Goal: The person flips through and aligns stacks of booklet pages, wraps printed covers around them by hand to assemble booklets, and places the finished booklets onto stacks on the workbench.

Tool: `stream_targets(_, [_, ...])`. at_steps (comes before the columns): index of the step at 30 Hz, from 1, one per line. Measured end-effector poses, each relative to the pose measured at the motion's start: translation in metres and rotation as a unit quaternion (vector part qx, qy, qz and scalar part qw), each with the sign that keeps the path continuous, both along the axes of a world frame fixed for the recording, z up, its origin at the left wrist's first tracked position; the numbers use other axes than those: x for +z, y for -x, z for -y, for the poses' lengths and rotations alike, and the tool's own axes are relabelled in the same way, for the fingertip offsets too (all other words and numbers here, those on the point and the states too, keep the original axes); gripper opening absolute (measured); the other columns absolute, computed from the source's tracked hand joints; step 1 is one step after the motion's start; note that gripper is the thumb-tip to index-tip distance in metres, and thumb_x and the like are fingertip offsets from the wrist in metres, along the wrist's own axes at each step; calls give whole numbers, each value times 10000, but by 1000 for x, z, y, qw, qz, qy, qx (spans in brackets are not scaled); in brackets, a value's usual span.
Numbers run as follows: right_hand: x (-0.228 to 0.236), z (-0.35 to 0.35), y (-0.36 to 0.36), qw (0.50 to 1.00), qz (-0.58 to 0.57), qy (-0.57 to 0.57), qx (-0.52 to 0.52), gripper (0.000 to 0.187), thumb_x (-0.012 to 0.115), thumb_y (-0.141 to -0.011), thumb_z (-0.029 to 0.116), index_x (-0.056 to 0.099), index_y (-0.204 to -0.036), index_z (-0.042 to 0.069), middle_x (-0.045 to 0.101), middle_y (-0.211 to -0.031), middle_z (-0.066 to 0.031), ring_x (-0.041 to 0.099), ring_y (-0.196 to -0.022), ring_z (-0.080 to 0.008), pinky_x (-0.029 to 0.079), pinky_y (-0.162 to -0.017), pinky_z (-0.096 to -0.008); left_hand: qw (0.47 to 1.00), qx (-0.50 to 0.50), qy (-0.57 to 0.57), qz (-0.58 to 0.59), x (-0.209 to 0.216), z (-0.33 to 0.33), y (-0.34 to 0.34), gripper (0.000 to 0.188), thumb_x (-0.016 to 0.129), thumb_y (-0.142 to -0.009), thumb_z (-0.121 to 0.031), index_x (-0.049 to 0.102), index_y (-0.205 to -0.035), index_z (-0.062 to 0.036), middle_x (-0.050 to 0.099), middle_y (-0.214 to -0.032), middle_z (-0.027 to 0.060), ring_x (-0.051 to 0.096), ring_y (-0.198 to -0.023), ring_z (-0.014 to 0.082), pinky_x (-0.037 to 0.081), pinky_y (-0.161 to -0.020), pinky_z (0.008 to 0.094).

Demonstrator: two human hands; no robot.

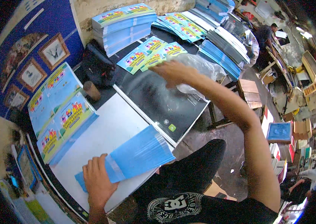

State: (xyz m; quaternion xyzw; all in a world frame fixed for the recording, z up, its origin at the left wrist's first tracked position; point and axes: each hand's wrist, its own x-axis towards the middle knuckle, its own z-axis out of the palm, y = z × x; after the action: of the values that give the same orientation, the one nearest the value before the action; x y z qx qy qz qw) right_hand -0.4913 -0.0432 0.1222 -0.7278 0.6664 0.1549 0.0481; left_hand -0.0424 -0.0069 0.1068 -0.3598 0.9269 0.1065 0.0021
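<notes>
A fanned stack of light-blue paper sheets [139,149] lies across a white board [116,115] near my body. My left hand [99,181] grips the stack's left end, its fingers over the top and its thumb along the near edge. Farther off, my right hand [171,72] reaches out with fingers extended and thumb apart, over the near edge of some loose colourful printed sheets [131,61]. I see nothing held in it; whether it touches the sheets I cannot tell. Clear plastic film [202,69] lies beside its wrist.
A printed stack [59,108] stands at the left, beside a brown cylinder [91,90] and a black bag [100,63]. Behind are a tall printed stack [124,31] and blue-edged bundles [221,58] on the black surface [154,100]. Another person [265,35] is far right.
</notes>
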Motion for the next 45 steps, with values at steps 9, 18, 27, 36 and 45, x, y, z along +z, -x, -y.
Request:
stream_targets(9, [-146, 141, 112, 965, -202, 164, 36, 482, 489, -1032, 311, 454, -1471, 116, 664, -1301, -141, 664, -1165, -293, 508, -909, -513, 998, -6, -49, 29, -4, 5, 8, 978, 973, -491, -284, 519, -1328, -65, 560, -1112, 120, 543, -1079, 310, 379, -930, 441])
stream_targets(18, [-90, 122, 96, 978, -76, 190, -48, 393, 497, -996, 219, 578, -1379, 238, 740, -1053, -157, 740, -913, -371, 597, -738, -521, 999, 12, 6, -49, -13, -8, 2, 898, 925, -519, -263, 529, -1297, -51, 561, -1078, 146, 550, -1062, 350, 388, -922, 467])
stream_targets(27, [46, 18, -14, 800, 180, 551, 154, 495, 754, -737, 60, 725, -1227, 122, 726, -1179, -143, 718, -996, -325, 582, -847, -421, 998, 38, 31, -32, -14, -16, -18, 585, 820, -629, -146, 567, -1143, -27, 604, -1046, 167, 572, -1008, 385, 423, -850, 480])
stream_targets(36, [-67, -193, -198, 703, 276, 626, 196, 210, 672, -859, 168, 733, -1059, 143, 704, -1227, -73, 680, -1092, -241, 439, -943, -432, 990, 84, -79, -83, -16, 21, 6, 379, 781, -798, -279, 581, -1009, -36, 691, -914, 247, 662, -907, 474, 511, -766, 524])
stream_targets(45, [-133, -168, -249, 795, 372, 455, 148, 620, 556, -901, 187, 492, -1514, 261, 473, -1547, -70, 498, -1377, -257, 417, -1064, -458, 972, 42, -102, -208, 20, -4, 2, 371, 803, -799, -189, 597, -1040, 4, 702, -842, 200, 714, -777, 262, 522, -695, 396])
